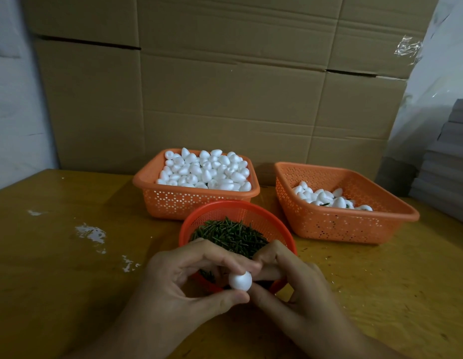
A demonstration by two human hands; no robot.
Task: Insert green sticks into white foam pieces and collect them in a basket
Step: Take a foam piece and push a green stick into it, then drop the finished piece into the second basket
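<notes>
My left hand (pixel 183 286) pinches a white foam piece (pixel 240 281) between thumb and fingers, just over the near rim of a round red basket (pixel 238 208) full of green sticks (pixel 230 235). My right hand (pixel 290 283) meets it from the right, fingers curled against the foam piece; any stick in those fingers is hidden. An orange square basket (pixel 173 200) behind holds a heap of plain foam pieces (pixel 207 171). A second orange basket (pixel 341 224) at the right holds foam pieces with green sticks (pixel 328 199).
The baskets stand on a yellow wooden table (pixel 69 268) with white scuffs at the left. Cardboard boxes (pixel 225 86) form a wall behind. A grey stack (pixel 448 161) rises at the right edge.
</notes>
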